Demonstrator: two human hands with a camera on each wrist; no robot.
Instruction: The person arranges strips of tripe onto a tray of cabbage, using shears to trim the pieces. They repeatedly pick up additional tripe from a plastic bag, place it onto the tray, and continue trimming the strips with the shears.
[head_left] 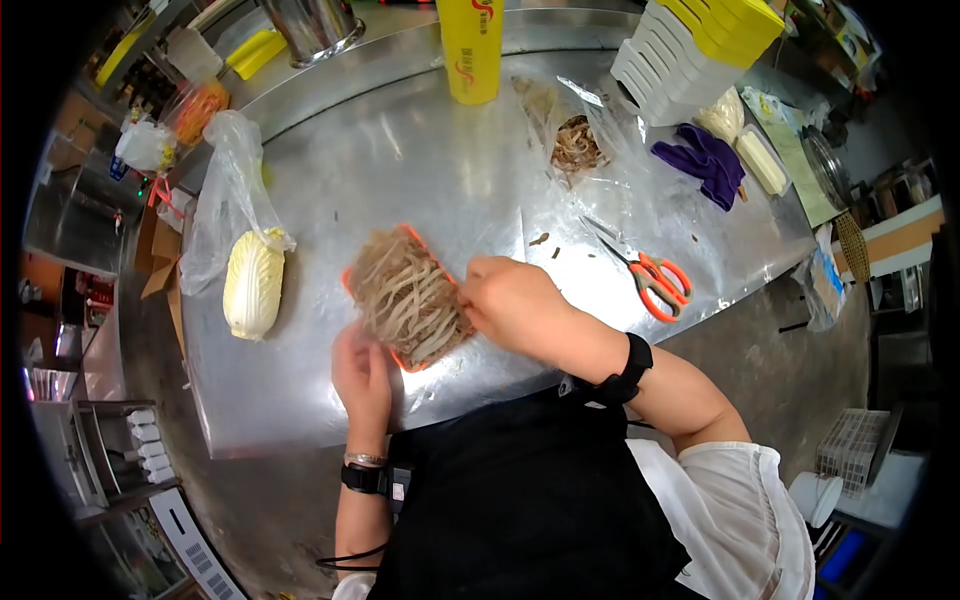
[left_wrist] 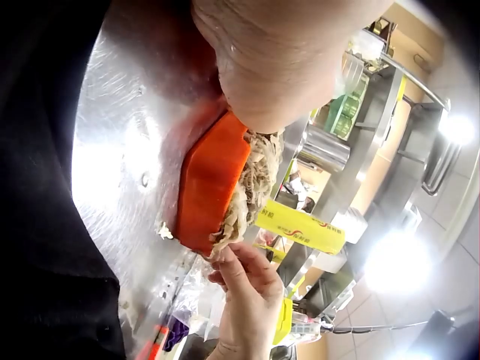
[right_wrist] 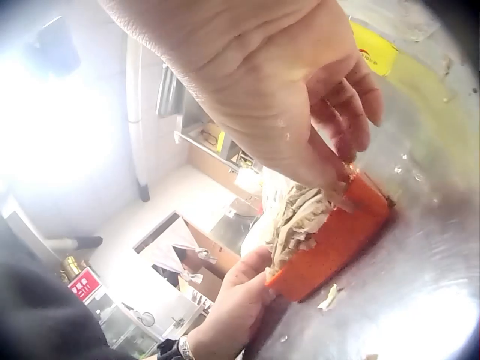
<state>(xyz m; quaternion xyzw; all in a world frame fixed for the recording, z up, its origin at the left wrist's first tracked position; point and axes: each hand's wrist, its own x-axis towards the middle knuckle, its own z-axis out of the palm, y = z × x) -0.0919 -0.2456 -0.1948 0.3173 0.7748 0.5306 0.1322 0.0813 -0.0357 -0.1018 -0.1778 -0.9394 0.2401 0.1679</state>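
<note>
An orange box (right_wrist: pixel 330 251) stands on the metal table, heaped with pale brown flat strips (head_left: pixel 410 295). My left hand (head_left: pixel 360 375), blurred in the head view, lies at the near left end of the box, fingers fairly straight against it. At the opposite end, my right hand (head_left: pixel 512 305) pinches some strips by the rim between thumb and fingers, as the left wrist view shows. In the right wrist view its fingers (right_wrist: pixel 352 112) bend over the box's corner.
Napa cabbage (head_left: pixel 253 285) lies left beside a plastic bag (head_left: pixel 225 190). Scissors (head_left: pixel 655 285) lie right, with a purple cloth (head_left: pixel 703 165) beyond. A clear bag (head_left: pixel 580 140) of brown strips, a yellow box (head_left: pixel 472 50) and stacked containers (head_left: pixel 670 70) stand farther back.
</note>
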